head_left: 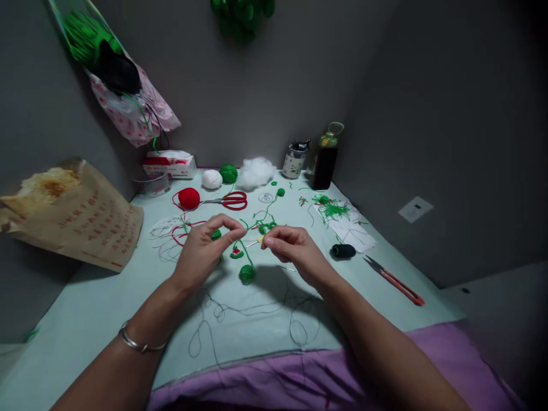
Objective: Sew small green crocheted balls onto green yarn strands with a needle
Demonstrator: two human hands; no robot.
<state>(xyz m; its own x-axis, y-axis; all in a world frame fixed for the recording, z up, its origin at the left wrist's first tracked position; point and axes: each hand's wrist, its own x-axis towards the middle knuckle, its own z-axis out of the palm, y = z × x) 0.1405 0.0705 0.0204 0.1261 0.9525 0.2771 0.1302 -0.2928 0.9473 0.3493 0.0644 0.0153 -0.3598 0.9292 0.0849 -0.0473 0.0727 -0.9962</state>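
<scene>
My right hand (291, 248) pinches a thin tool with a yellow end (260, 240), its metal shaft reaching into the gap toward my left hand (205, 242). There, thumb and forefinger sit close together beside a green strand (245, 250); I can't tell whether they grip it. Just below lie a red-and-green piece (236, 253) and a green ball (247, 274). Farther out are red-handled scissors (234, 200) and orange snips (396, 281).

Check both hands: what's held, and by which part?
Right hand pinches a thin metal tool by its yellow end. Left hand has its fingertips by green yarn; can't tell whether it grips it.
</scene>
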